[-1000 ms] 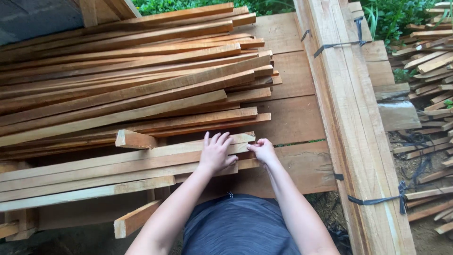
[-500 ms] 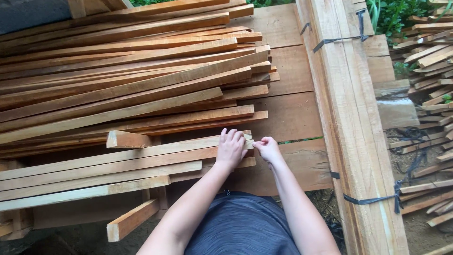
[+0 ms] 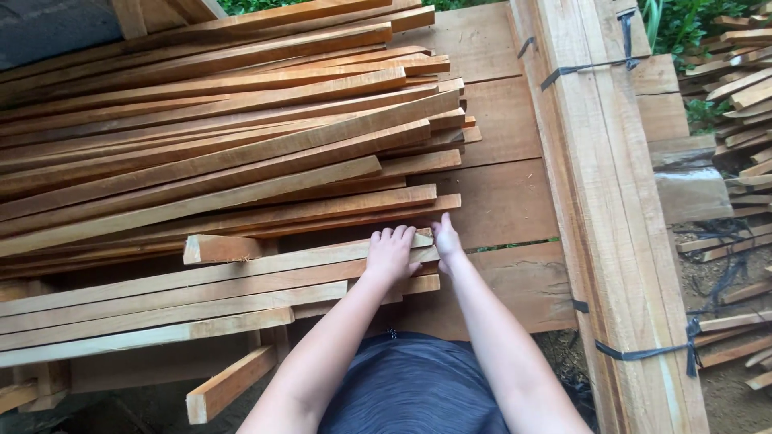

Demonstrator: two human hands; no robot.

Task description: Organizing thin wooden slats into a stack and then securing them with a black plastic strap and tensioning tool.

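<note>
- Where the two hands meet, a small group of pale wooden slats [image 3: 201, 293] lies flat on cross supports, its right-hand ends just under the person's palms, at the near edge of the wood pile.
- Left hand [image 3: 392, 255] rests palm down on top of the slat ends, fingers stretched forward and slightly apart — not curled around anything.
- Right hand [image 3: 446, 239] sits just beside it, touching the ends of the same slats; its fingers look held together and pointed forward, though from this angle I cannot tell whether the thumb grips the wood.
- One short wooden block [image 3: 215, 249] lies across the slats to the left, and another short piece [image 3: 229, 384] sticks out below them, nearer the person.
- Beyond the hands, a large heap of reddish-brown slats [image 3: 217, 145] is stacked loosely, running left to right and fanning a little at the ends.
- Under everything lie broad wooden boards [image 3: 503, 201].
- To the right stands a tall bundle of planks [image 3: 615, 217] bound by dark straps [image 3: 591, 66] — more loose slats [image 3: 744, 88] lie past it on the ground.
</note>
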